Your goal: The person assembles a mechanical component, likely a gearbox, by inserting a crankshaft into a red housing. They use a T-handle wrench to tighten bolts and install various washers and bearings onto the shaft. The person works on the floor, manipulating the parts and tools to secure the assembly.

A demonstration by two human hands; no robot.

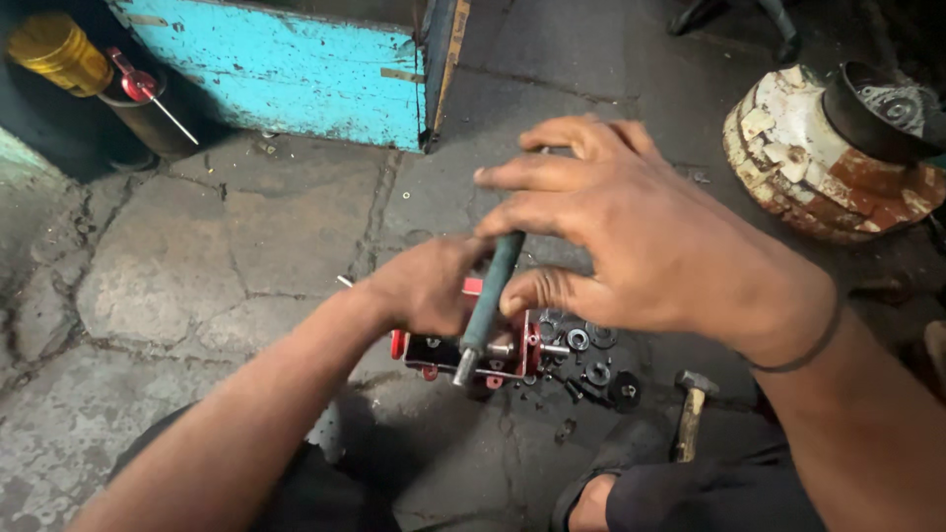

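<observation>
Red bracket (493, 355), low on the cracked stone floor (197, 286) just ahead of the knees, held steady by the left hand (424, 288), which is closed around its near end. Right hand (631, 236) closed loosely on a green-handled tool (496, 286), thumb and lower fingers pinching the grip while the upper fingers stretch out flat; tool tilted, metal tip (463, 369) down at the bracket's open middle. Judged to be mid-way through fitting or driving a part into the bracket, tool tip seated or nearly so; cannot tell whether touching. Next move likely calls for keeping the bracket pinned without slipping, lining the tip square on the pin, then pressing or turning with care so nothing skids into the loose parts.

Bracket looks small, boxy, painted bright red, open-sided with a dark inside, a steel pin (552, 349) poking from its right end. Washers (589, 340) and dark bits scattered just beside it. Hammer (692, 409) near, to the right. Rusty white drum (818, 158) well apart, blue board (286, 69) beyond.
</observation>
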